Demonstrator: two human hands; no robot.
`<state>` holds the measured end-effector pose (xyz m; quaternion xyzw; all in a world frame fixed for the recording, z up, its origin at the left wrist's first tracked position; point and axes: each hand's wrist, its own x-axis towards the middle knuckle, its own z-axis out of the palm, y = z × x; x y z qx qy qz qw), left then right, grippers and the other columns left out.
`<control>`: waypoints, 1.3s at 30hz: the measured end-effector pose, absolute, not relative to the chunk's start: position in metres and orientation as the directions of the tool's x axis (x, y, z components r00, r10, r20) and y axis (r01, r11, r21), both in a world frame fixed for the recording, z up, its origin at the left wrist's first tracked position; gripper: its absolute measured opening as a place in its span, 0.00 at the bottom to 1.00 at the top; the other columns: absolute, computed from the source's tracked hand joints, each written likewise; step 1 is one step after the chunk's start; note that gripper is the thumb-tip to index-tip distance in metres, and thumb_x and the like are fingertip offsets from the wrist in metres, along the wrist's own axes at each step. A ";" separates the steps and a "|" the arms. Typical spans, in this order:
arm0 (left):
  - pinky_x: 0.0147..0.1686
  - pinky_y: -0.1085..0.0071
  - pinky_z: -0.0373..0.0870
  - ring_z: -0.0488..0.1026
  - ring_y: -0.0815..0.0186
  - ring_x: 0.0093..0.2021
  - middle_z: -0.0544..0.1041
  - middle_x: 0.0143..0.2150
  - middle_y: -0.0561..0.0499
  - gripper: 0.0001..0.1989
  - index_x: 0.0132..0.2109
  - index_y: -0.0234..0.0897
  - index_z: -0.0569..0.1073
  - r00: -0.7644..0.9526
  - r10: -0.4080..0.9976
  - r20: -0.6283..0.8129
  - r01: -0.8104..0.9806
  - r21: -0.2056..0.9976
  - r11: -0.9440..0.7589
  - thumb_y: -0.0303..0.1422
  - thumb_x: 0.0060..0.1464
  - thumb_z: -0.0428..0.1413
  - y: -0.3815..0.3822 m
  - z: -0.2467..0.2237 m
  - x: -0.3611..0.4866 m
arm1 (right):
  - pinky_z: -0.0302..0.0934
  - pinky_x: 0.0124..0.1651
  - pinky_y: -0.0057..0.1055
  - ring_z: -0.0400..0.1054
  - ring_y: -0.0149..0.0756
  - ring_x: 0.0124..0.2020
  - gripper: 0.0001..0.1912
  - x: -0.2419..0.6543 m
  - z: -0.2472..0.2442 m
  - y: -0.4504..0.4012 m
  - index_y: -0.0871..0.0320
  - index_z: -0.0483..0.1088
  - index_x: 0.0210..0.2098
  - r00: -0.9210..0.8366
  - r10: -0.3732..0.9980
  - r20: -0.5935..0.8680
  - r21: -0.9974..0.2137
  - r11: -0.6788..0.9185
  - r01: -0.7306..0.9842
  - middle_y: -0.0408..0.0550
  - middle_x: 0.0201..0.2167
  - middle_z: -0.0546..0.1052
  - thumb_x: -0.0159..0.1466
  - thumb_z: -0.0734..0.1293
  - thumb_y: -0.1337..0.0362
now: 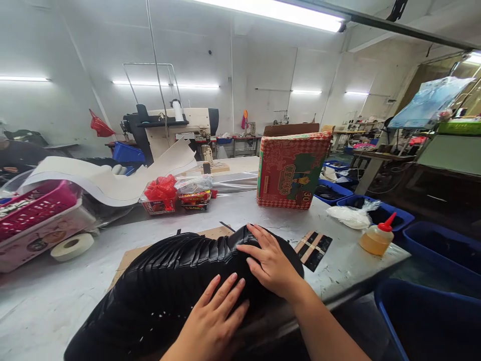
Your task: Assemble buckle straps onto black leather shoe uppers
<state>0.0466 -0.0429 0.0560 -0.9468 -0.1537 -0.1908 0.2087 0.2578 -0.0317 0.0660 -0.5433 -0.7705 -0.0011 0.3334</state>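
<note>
A long stack of black, leather-like pieces (161, 286) lies curved across the front of the table, its edges fanned in ridges. My left hand (216, 313) rests on the near side of the stack with its fingers stretched out. Farther right, my right hand (268, 263) lies over the top of the stack's right end, fingers spread and touching the black material. Neither hand is wrapped round a piece. Beneath the stack, a brown cardboard sheet (131, 260) shows at its far edge. The stack's underside is hidden.
A red patterned box (291, 173) stands behind the stack. To the right are a glue bottle (377, 238), a black-and-tan striped piece (313, 248) and blue bins (432, 311) beyond the table edge. Left are a tape roll (72, 246) and a pink basket (41, 205).
</note>
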 end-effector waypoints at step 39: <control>0.44 0.72 0.69 0.76 0.67 0.41 0.80 0.36 0.52 0.12 0.32 0.36 0.73 0.636 0.016 0.771 0.258 -0.194 -0.947 0.32 0.61 0.48 -0.058 0.053 0.033 | 0.43 0.63 0.52 0.41 0.46 0.66 0.28 0.214 0.083 -0.025 0.45 0.63 0.57 -0.432 0.790 0.435 -0.216 0.557 0.802 0.54 0.65 0.50 0.59 0.62 0.75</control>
